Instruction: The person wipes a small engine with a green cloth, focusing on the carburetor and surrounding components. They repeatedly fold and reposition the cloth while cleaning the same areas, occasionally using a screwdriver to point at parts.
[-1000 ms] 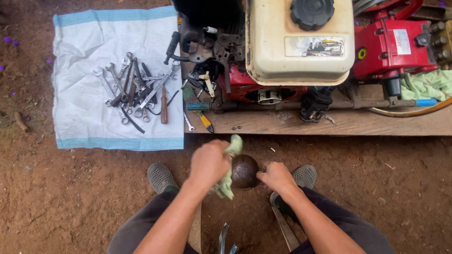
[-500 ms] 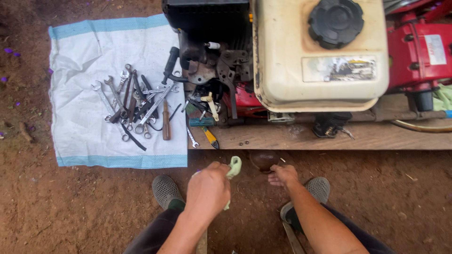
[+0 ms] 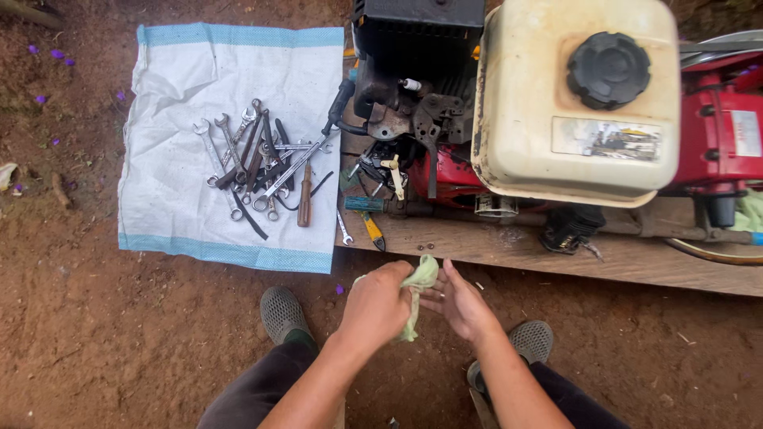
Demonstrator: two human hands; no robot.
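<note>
The pale green cloth rag (image 3: 417, 290) is bunched in the left hand (image 3: 380, 306), low in the middle of the view, above the bare reddish dirt ground (image 3: 95, 342) and just in front of the long wooden plank (image 3: 556, 254). The left grip is closed around the rag, one end sticking up past the knuckles and the other hanging below the fist. The right hand (image 3: 461, 306) is just beside it, its grip open with the fingers spread and the fingertips touching the rag; it holds nothing of its own.

Below the hands, two grey perforated shoes (image 3: 282, 314) stand on the dirt, one on each side of the forearms.

On the plank sits a small engine with a cream, stained fuel tank (image 3: 556, 119) topped by a round black cap (image 3: 608, 70), and a red housing (image 3: 719, 135) on its right side. Near the plank's left end lie a yellow-handled tool (image 3: 372, 230) and a small spanner (image 3: 343, 230).

To the left, a white woven sack with blue edges (image 3: 175, 199) is spread flat on the ground. A loose heap of metal spanners (image 3: 250, 163) lies on it, with a brown wooden-handled screwdriver (image 3: 305, 199) at the heap's right edge.
</note>
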